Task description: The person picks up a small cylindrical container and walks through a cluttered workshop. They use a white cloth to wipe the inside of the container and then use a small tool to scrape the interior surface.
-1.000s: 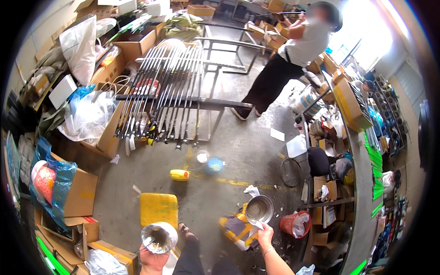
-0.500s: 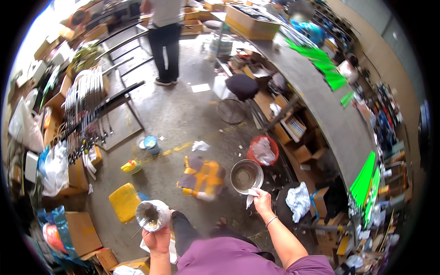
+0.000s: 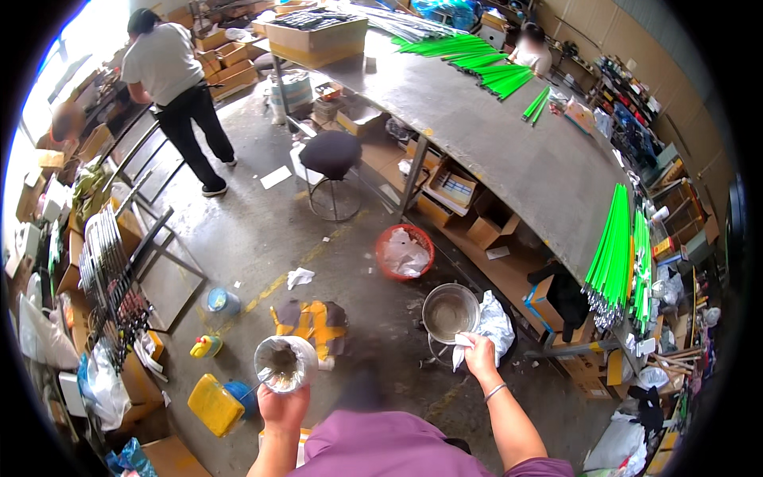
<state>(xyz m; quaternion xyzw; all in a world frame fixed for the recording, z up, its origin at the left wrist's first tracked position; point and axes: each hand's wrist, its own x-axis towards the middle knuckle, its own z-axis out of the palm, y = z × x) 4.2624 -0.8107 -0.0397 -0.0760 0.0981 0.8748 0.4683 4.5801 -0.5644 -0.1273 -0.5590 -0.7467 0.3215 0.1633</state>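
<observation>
My left hand (image 3: 284, 407) is closed around the lower side of a white tub (image 3: 306, 362), tilted so its mouth shows. Inside is greyish, crusted residue, and a thin rod (image 3: 253, 391) sticks out over its rim. My right hand (image 3: 482, 359) is closed at the near rim of a round metal bowl (image 3: 451, 312), with a crumpled white cloth or tissue (image 3: 459, 354) pinched in the fingers. A thin layer of dull residue coats the bowl's inside. The bowl hangs over the floor to the right, apart from the tub.
A long grey table (image 3: 509, 135) bears bundles of green rods (image 3: 608, 254). Beside it stand a red basket (image 3: 383, 253) and a dark stool (image 3: 330, 153). Yellow container (image 3: 214, 404), blue bucket (image 3: 222, 301) and taped bundle (image 3: 314, 324) lie on the floor. A person (image 3: 171, 71) stands far left.
My view has swung right and I have moved forward. The bowl has come along with my right hand, now right of the red basket. The tub stays in my left hand.
</observation>
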